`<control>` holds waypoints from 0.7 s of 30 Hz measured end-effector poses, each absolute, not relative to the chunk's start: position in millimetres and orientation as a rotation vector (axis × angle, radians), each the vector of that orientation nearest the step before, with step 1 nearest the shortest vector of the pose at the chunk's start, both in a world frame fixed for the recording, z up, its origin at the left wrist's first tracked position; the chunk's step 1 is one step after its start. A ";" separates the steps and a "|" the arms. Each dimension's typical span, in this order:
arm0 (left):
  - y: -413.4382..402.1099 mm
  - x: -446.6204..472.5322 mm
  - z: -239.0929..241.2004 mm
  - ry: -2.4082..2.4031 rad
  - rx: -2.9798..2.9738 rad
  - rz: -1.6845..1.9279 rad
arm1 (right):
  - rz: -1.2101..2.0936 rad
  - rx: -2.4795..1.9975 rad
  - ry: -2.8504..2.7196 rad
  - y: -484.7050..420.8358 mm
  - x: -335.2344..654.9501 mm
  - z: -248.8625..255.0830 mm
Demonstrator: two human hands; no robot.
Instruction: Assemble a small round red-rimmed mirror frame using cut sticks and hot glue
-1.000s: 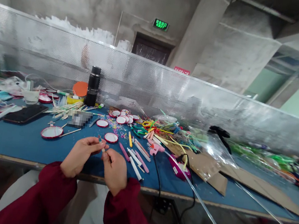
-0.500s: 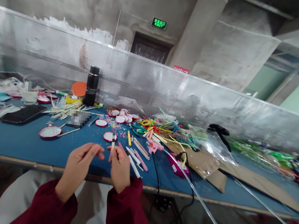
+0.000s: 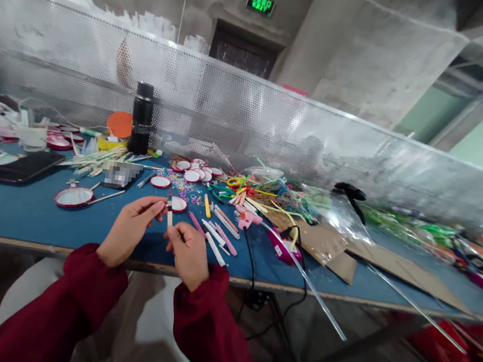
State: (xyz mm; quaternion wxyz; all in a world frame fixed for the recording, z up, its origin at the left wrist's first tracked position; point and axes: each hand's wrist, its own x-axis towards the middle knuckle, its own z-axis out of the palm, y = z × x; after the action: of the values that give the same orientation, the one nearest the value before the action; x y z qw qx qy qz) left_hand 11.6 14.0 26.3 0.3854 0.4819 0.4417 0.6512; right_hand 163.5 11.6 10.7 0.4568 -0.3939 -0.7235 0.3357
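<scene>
At the left of the blue tabletop [image 3: 31, 216] lies a dark smartphone [image 3: 24, 167], with a red-rimmed round mirror [image 3: 74, 197] to its right, nearer the front edge. Farther back stands a black bottle [image 3: 141, 123]; pale marks run down its side, too small to read. The person's left hand [image 3: 130, 230] is bent above the near part of the table, thumb and forefinger brought close together just beside a slim pale stick [image 3: 170, 219] with a dark band; whether they touch or pinch it cannot be told. The stick rises, slightly tilted, from between the thumb and fingers of the right hand [image 3: 188, 251], which grip its lower end, so the banded part stands beyond those fingertips. On the far wall a lit green sign [image 3: 260, 3] reads "EXIT" under Chinese characters. Right of the hands lie a pink glue gun [image 3: 249, 220] and a purple device [image 3: 284, 248] with a small illegible white label; far behind them, a red sign [image 3: 295, 90] shows no legible writing. Flat brown cardboard [image 3: 410, 270] stretches off to the right.
</scene>
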 end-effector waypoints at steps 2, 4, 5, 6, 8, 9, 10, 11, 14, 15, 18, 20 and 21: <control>11.6 8.7 22.3 1.123 1.194 1.641 | 0.801 -0.965 -1.809 10.9 163.8 11.1; 9.5 5.0 18.9 1.112 1.198 1.583 | 0.788 -0.961 -1.829 10.3 164.0 11.5; 8.8 3.4 18.0 1.096 1.215 1.540 | 0.786 -0.959 -1.839 10.0 164.2 11.8; 8.4 2.1 17.8 1.087 1.235 1.500 | 0.785 -0.957 -1.851 9.7 164.4 12.0; 8.0 1.1 18.9 1.082 1.259 1.455 | 0.791 -0.958 -1.875 9.2 164.7 12.4; 7.8 1.1 20.1 1.082 1.250 1.453 | 0.798 -0.959 -1.888 8.9 164.8 12.6; 7.5 1.5 21.5 1.083 1.229 1.460 | 0.806 -0.959 -1.897 8.7 164.9 12.7; 6.9 1.9 23.0 1.086 1.201 1.471 | 0.814 -0.957 -1.906 8.6 164.9 12.8; 4.4 3.2 26.7 1.108 1.112 1.495 | 0.831 -0.932 -1.925 8.3 164.7 12.6; 3.5 3.4 27.4 1.112 1.087 1.502 | 0.838 -0.926 -1.930 8.3 164.8 12.6; 2.6 3.0 26.9 1.088 1.032 1.525 | 0.883 -0.907 -1.943 8.1 165.5 13.4; 3.8 1.6 24.5 1.048 1.015 1.531 | 0.920 -0.899 -1.952 7.8 166.7 14.5; 4.8 0.7 22.9 1.026 1.007 1.532 | 0.935 -0.897 -1.959 7.7 167.4 15.1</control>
State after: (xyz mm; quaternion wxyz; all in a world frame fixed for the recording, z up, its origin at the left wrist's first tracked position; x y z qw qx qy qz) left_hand 0.7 4.8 22.9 0.4973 0.4159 0.4238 0.6325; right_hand 167.4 7.7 15.1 0.3864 -0.3522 -0.7693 0.3672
